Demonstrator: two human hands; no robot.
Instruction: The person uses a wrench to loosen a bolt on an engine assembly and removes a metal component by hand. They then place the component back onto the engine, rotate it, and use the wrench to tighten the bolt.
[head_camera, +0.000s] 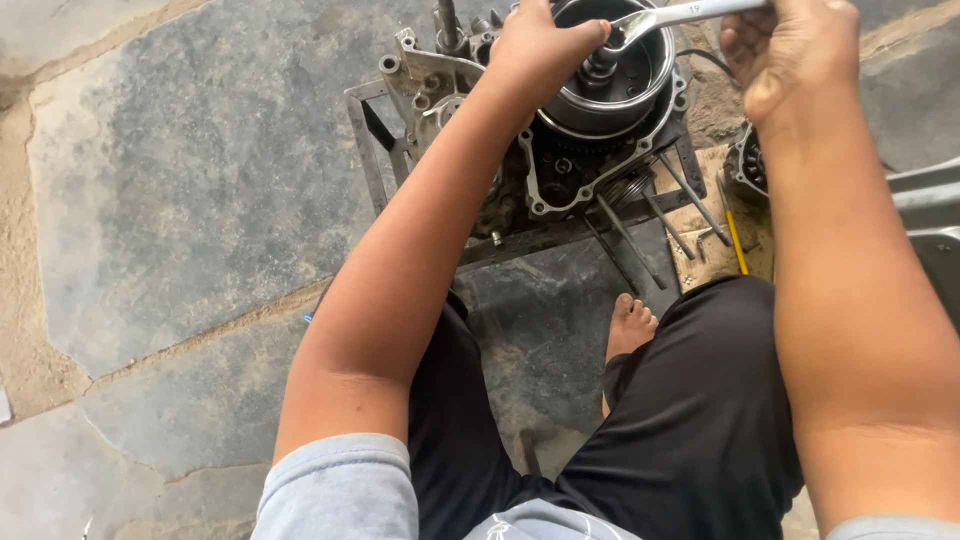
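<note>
So the wrench (672, 14) runs left-to-right across the top, ring end on the nut in the flywheel (610, 70), handle end in the right hand (790, 50) whose grip is wrapped around it, left hand (540, 50) clamped over the flywheel's rim.

Grey stone-slab floor (200, 180); sandy mortar joints (30, 330); daylight.

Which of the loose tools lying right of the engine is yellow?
The thin yellow-handled tool on the board's right side; the long bolts beside it are bare grey metal.
</note>
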